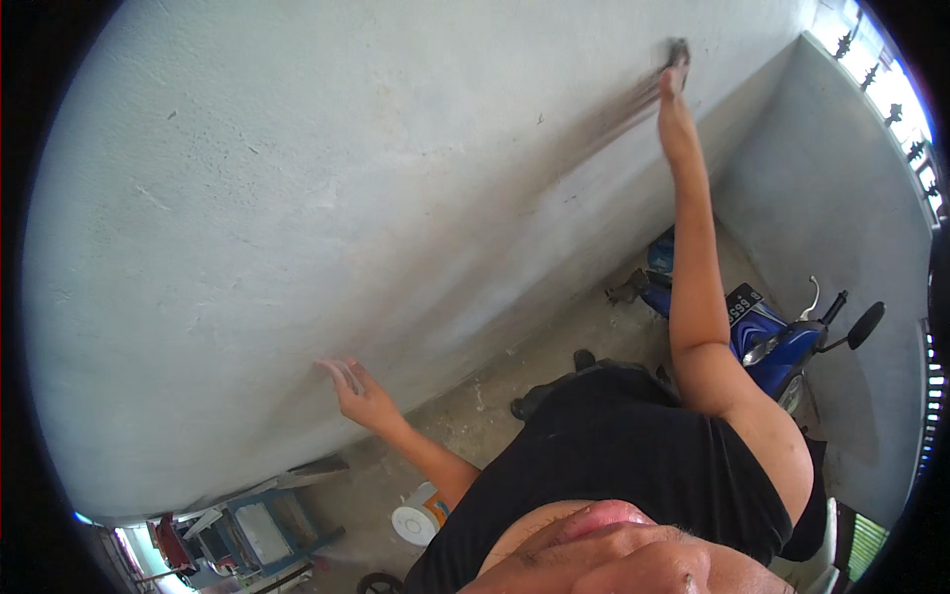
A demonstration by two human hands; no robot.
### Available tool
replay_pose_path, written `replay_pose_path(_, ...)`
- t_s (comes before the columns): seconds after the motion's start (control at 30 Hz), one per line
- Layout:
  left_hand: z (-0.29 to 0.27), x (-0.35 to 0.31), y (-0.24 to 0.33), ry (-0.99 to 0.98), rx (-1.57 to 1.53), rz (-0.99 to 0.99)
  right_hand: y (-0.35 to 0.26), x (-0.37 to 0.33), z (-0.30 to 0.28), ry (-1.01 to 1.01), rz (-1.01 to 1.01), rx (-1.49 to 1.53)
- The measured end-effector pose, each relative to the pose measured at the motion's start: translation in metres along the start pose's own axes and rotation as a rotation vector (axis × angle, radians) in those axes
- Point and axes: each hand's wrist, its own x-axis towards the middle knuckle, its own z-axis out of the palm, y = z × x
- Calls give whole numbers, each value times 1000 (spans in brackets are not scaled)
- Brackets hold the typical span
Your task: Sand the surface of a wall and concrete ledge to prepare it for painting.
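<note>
A pale grey-white plastered wall (297, 198) with small bumps and scratches fills most of the view. High at the right, my right hand (673, 84) reaches up to it on a straight arm. Its fingers are closed on a small dark object (678, 51) held against the wall; blur hides its exact kind. A dark shadow of that hand stretches down and left across the plaster. Lower and to the left, my left hand (360, 398) is raised close to the wall, its fingers apart and bent, with nothing visible in them. Whether its fingertips touch the plaster I cannot tell.
A blue motorbike (777, 342) stands at the right beside a lower side wall (841, 188) topped with metal spikes. On the concrete floor (465, 406) sits a white bucket (414, 527) with an orange label. Blue-framed furniture (262, 535) and boards lean at the lower left, near a wheel (379, 582).
</note>
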Motion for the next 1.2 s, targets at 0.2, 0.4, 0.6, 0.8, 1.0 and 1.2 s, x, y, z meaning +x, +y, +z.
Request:
replay_pose_path(0.2, 2, -1, 1, 20, -21, -2, 2, 0, -1, 25, 31, 33)
replay_pose_path(0.4, 3, 0, 2, 15, 8, 24, 11, -8, 2, 1, 37, 32)
replay_pose_path(0.6, 5, -1, 6, 45, -3, 1, 0, -18, 9, -11, 3, 65)
replay_pose_path(0.8, 5, -1, 8, 12, 119, 14, -3, -16, 11, 3, 28, 29)
replay_pose_path(1.0, 8, -3, 6, 33, 166, 76, -1, -29, 13, -55, -13, 39)
replay_pose_path(1.2, 7, -4, 11, 19, 131, 48, -15, -32, 12, -34, 17, 4)
